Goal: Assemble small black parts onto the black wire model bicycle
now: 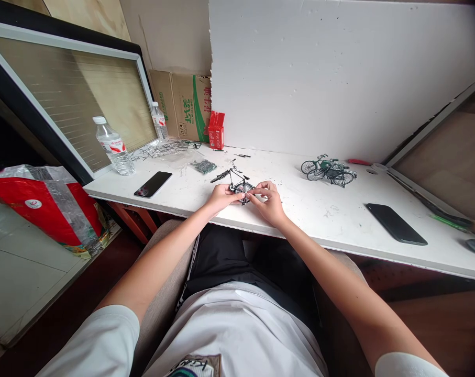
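Observation:
A small black model bicycle (237,176) is between my hands near the table's front edge, its handlebar end pointing away and its rear wheel towards me. My left hand (221,197) grips the bicycle at the left of the rear wheel, thumb stretched along it. From the right, my right hand (269,201) pinches at the same wheel, thumb and index finger together at its hub. Any small part between those fingertips is too tiny to make out. Further right on the white table (292,220) stand several finished-looking model bicycles (327,170), dark green and black.
A phone (153,184) lies at left, another dark phone (396,224) at right. Water bottles (113,146), black part frames (166,150), a small bag of parts (204,166), a red box (217,130) and a carton (182,104) are towards the back left.

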`<state>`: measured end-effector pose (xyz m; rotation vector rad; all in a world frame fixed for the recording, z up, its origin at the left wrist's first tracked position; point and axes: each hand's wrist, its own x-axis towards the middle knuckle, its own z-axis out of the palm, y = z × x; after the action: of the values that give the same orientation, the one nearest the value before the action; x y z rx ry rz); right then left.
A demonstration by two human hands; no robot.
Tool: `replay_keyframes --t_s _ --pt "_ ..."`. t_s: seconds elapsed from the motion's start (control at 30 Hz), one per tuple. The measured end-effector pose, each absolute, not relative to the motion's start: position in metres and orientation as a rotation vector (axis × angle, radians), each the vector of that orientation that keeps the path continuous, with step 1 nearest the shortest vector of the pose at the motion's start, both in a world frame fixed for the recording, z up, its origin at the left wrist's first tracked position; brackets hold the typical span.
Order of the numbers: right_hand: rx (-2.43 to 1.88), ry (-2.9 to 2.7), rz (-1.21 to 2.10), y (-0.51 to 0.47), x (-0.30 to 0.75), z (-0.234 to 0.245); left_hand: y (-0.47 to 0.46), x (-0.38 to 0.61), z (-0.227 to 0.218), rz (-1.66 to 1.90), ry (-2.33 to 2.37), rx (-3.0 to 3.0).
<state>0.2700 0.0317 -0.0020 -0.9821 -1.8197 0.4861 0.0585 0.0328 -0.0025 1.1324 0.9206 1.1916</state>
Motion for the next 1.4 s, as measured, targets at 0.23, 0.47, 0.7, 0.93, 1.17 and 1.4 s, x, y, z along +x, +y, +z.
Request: replay_keyframes --t_s 0.23,0.47,0.7,0.93,1.17,1.4 --pt "-0.992 -1.842 0.519 0.033 0.271 -0.003 0.032 0.061 -0.004 1.190 0.948 1.186" --pt "-0.992 -1.878 0.441 0.030 0.269 -0.001 0.032 0.061 -0.002 1.181 0.933 1.164" --pt "-0.986 -1.868 0.450 0.029 0.269 0.000 0.032 0.061 -0.001 1.178 0.948 1.152" --pt "-0.959 -1.884 0.387 0.029 0.270 -0.001 0.030 0.061 0.001 1.200 0.951 1.137" --pt "-0.990 -1.894 0.340 0.027 0.268 -0.001 0.031 0.062 -0.002 1.209 0.958 1.148" --pt "-0.991 -1.929 0.287 0.027 0.267 -0.002 0.035 0.065 -0.010 1.225 0.942 1.229"
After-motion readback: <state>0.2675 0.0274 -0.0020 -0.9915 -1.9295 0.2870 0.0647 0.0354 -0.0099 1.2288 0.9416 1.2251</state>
